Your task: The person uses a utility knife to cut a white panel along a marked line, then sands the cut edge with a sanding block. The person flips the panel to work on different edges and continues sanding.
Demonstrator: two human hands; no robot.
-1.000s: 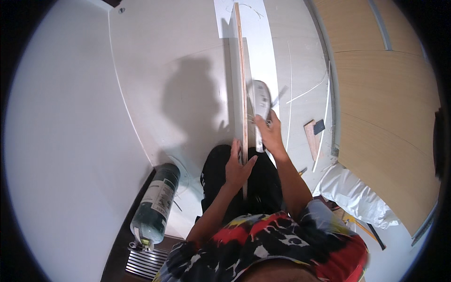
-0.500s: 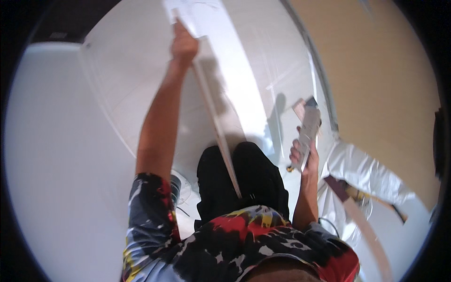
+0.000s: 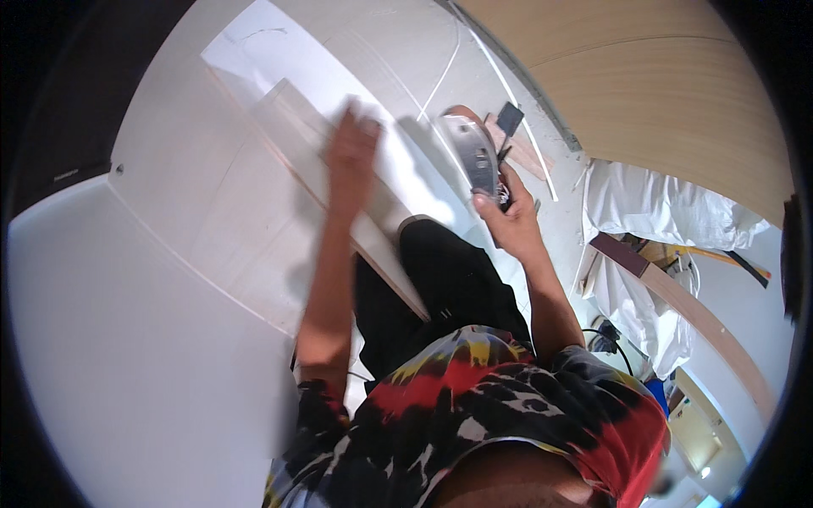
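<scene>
A long, narrow wooden board (image 3: pixel 296 127) slants away from my lap, its near end between my black-trousered knees. My left hand (image 3: pixel 354 157) is smeared by motion above the board's right side; whether it touches the board cannot be made out. At the right, my right hand (image 3: pixel 515 222) is wrapped round the lower end of a grey metal-faced tool (image 3: pixel 471 154) with holes in its face and a reddish-brown edge. That tool is held tilted, off the floor; its exact kind is unclear. Just beyond it show a small dark flat square piece (image 3: pixel 510 117) and a short wood offcut (image 3: pixel 532 155).
A white sheet or panel (image 3: pixel 271 42) lies under and beyond the board. To the left stands a large white surface (image 3: pixel 127 339). A wood-grained panel (image 3: pixel 644 76) fills the upper right. White plastic sheeting (image 3: pixel 669 203) and a long wooden strip (image 3: pixel 711 322) are at the right.
My left hand has let go of the board's far end and come nearer. The board now shows its broad face. My right hand has moved up and left, turning the tool. The view has rotated.
</scene>
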